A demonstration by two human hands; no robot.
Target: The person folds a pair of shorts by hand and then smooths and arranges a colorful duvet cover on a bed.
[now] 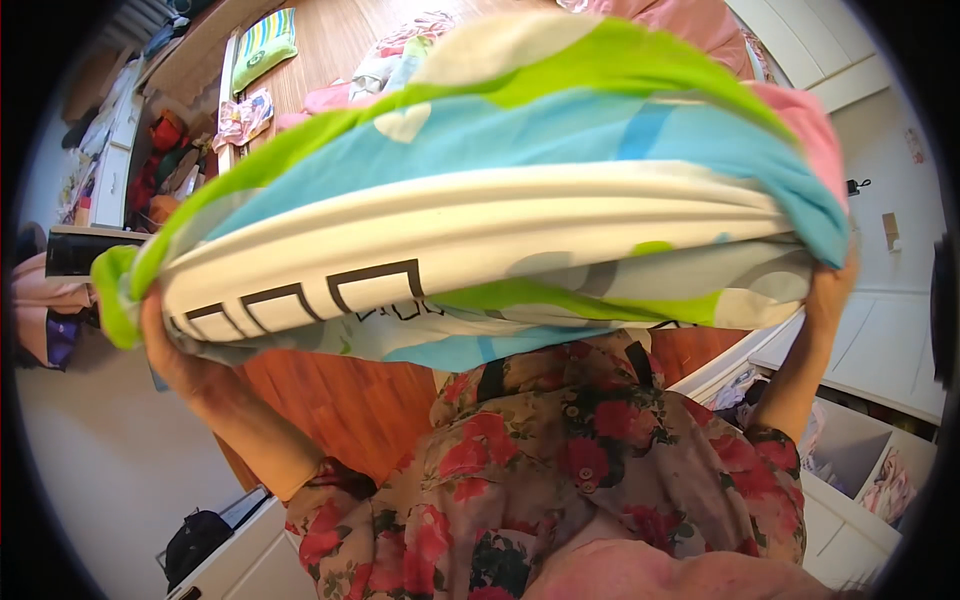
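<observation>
A wide bedding cloth point(480, 215) is stretched in the air across the view in front of my chest. Green, blue, cream and grey patches cover it, with black box outlines and a pale heart. My left hand point(168, 330) is closed on its left end, where a green corner bunches up beyond the fingers. At the opposite end my right hand point(833, 290) grips the edge, its fingers partly hidden behind the fabric. Between the hands the cloth hangs in long folds, higher in the middle of its far side. Whether it is one layer or several, I cannot tell.
Beyond the cloth lies a wooden bed surface point(335, 45) with a striped green pillow point(265, 52) and crumpled pink bedding point(690, 35). Cluttered shelves point(170, 165) stand at the left. An open drawer point(850, 450) with clothes is at the right. A black bag point(197, 545) rests lower left.
</observation>
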